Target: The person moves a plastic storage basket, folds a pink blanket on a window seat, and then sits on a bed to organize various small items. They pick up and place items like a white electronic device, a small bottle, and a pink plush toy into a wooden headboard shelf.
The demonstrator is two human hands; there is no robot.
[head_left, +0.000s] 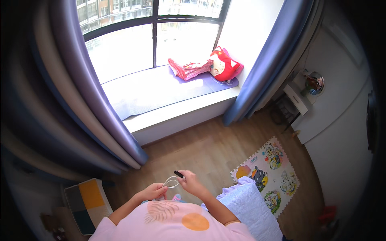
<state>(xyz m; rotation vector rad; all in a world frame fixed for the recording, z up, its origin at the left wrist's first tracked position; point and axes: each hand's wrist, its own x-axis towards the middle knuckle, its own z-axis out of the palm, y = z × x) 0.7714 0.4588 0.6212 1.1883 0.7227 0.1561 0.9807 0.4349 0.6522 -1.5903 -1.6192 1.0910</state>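
In front of my pink shirt, my left hand (pixel 154 192) is closed on a thin white cable (pixel 170 179), pinching it between thumb and fingers. The cable bends into a small loop between my two hands. Just to the right, my right hand (pixel 190 184) grips a short black stick-like piece (pixel 178 174) whose end pokes out past the fingers. The cable runs up to this hand too; whether it joins the black piece, I cannot tell.
Ahead is a window seat with a purple mat (pixel 161 96), a red cushion (pixel 225 66) and pink folded cloth (pixel 189 70). Curtains (pixel 263 60) hang at both sides. A cartoon foam mat (pixel 277 172) and pale quilted bedding (pixel 249 205) lie right; a patchwork-coloured box-like piece (pixel 89 205) stands left.
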